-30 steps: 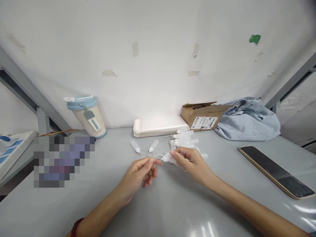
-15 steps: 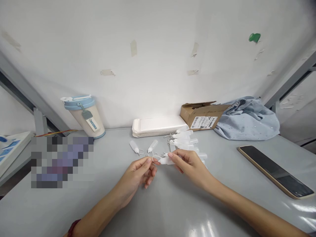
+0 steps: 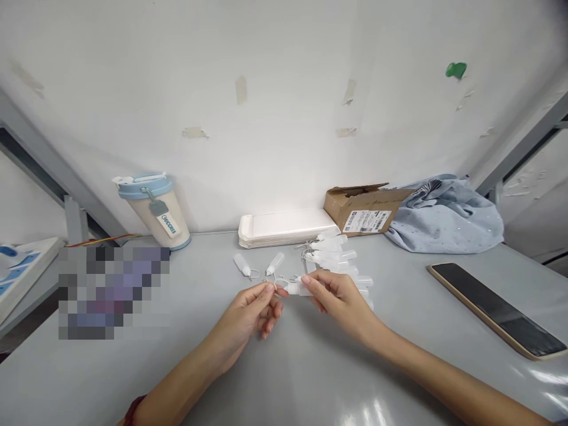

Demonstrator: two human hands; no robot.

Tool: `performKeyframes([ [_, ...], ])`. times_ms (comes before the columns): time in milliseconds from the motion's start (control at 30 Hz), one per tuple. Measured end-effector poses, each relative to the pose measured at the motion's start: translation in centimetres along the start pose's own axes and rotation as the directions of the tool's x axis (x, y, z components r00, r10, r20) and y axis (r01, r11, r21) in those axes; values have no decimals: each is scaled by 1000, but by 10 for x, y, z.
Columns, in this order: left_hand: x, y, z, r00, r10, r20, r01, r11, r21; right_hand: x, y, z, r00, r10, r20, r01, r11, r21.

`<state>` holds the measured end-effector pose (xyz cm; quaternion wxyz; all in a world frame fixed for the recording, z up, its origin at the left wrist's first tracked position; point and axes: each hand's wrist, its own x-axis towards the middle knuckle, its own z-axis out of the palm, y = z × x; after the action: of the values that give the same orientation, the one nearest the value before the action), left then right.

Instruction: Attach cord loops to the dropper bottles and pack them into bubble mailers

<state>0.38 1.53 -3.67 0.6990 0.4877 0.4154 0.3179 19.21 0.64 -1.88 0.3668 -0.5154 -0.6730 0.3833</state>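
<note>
A small translucent squeeze bottle [image 3: 293,289] lies sideways between my hands, its needle-like tip pointing left. My right hand [image 3: 341,296] is closed around its body with thumb and fingers. My left hand [image 3: 252,310] pinches at the tip end, where the loop of the tethered cap meets the fingertips; the cap itself is mostly hidden. Just beyond my fingers lie two more squeeze bottles, one bottle [image 3: 242,264] tilted left and another bottle [image 3: 275,263] tilted right. A pile of similar bottles [image 3: 331,254] sits behind my right hand, which partly covers it.
Against the wall stand a tumbler [image 3: 155,207], a stack of flat white boxes [image 3: 288,228], an opened cardboard box [image 3: 368,210] and a bundled blue cloth [image 3: 448,219]. A phone [image 3: 497,310] lies at right on the grey table [image 3: 284,378]. A power strip [image 3: 26,266] is at far left.
The view has shifted very slightly. Both hands keep nearly the same place and hold on the squeeze bottle and its tip end.
</note>
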Motion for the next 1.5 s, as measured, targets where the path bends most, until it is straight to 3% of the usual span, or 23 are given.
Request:
performKeyframes([
  [333, 1, -1, -1, 1000, -16, -9, 16, 1000, -4, 0, -1, -1, 999, -43, -33, 40, 995, -90],
  [867, 2, -3, 1, 999, 12, -40, -9, 998, 57, -2, 4, 2, 998, -65, -28, 62, 994, -94],
  [1500, 0, -6, 5, 997, 68, 26, -72, 977, 198, -4, 8, 6, 996, -85, 8, 85, 992, -89],
])
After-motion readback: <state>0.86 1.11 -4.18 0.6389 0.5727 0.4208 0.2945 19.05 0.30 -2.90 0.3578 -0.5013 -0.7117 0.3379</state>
